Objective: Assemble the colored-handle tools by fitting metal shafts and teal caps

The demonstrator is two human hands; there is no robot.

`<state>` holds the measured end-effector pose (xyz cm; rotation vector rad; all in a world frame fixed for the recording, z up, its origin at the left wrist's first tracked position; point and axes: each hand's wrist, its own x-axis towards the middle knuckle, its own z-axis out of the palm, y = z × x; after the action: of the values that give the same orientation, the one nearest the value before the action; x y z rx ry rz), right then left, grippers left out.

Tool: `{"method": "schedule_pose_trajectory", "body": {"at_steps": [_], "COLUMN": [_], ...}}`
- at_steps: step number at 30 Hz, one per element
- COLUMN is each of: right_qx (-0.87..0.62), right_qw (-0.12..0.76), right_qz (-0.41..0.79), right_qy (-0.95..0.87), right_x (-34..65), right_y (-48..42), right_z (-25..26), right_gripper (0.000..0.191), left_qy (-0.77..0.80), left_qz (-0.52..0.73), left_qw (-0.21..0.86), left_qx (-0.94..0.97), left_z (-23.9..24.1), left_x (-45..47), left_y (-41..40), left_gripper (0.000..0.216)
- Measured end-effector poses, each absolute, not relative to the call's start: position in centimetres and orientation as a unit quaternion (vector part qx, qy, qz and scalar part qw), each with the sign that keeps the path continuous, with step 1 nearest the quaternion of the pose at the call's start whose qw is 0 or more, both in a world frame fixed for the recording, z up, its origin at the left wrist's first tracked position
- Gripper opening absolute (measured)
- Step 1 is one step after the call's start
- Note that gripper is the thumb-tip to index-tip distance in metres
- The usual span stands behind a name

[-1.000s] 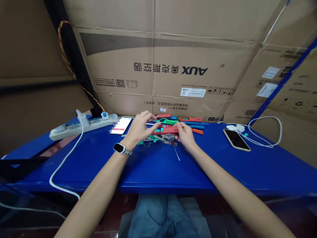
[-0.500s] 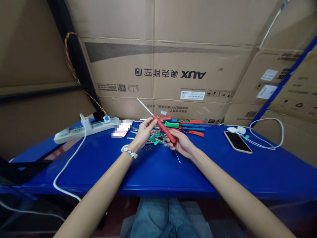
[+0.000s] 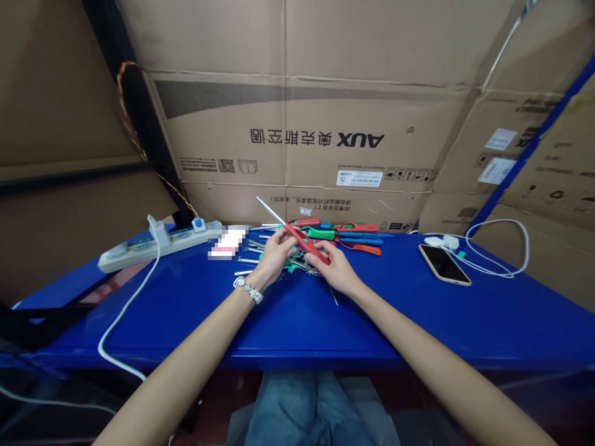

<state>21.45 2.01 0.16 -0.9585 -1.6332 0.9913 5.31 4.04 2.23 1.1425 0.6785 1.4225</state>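
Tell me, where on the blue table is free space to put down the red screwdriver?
Bare blue table lies along the near edge, and between the right hand and the phone. The pile of screwdrivers behind both hands is crowded.

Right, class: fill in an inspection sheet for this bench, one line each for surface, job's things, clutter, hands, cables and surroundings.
Surface: blue table, bare at the front.
Job's things: red-handled screwdriver, shaft tilted up to the left; pile of red, green and blue tools and loose metal shafts behind it.
Clutter: phone on the right, a second phone on the left.
Hands: left hand grips near the shaft, right hand holds the handle end.
Cables: white lead from the power strip; white charger cable by the right phone.
Surroundings: cardboard boxes stacked behind.
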Motion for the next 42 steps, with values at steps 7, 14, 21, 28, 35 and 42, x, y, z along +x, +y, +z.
{"method": "schedule_pose_trajectory", "body": {"at_steps": [7,14,21,28,35,42], "right_qx": [-0.425,-0.454,-0.427,-0.427,-0.414,-0.413], "right_qw": [0.445,0.453,0.423,0.380,0.373,0.379], "right_qz": [0.265,0.267,0.373,0.341,0.315,0.279], "right_qy": [-0.743,-0.719,-0.707,-0.747,-0.769,-0.780], "right_x": [21.8,21.6,22.4,23.6,24.0,23.5], "right_y": [2.2,2.8,5.4,8.3,9.4,9.7], "right_z": [-0.3,-0.2,2.0,3.3,1.8,0.8], "right_gripper": [0.032,0.040,0.051,0.054,0.045,0.051], "left_qy": [0.310,0.329,0.342,0.389,0.395,0.462], "left_qz": [0.625,0.625,0.626,0.651,0.690,0.459], "left_qw": [0.581,0.572,0.565,0.523,0.383,0.093], "left_qx": [0.419,0.416,0.414,0.390,0.471,0.753], "left_z": [1.5,2.1,2.3,2.4,3.5,2.7], "left_x": [5.9,6.0,5.8,5.3,3.1,1.3], "left_y": [4.3,4.3,4.6,5.1,5.9,7.1], "left_gripper": [0.021,0.012,0.008,0.007,0.009,0.010]}}
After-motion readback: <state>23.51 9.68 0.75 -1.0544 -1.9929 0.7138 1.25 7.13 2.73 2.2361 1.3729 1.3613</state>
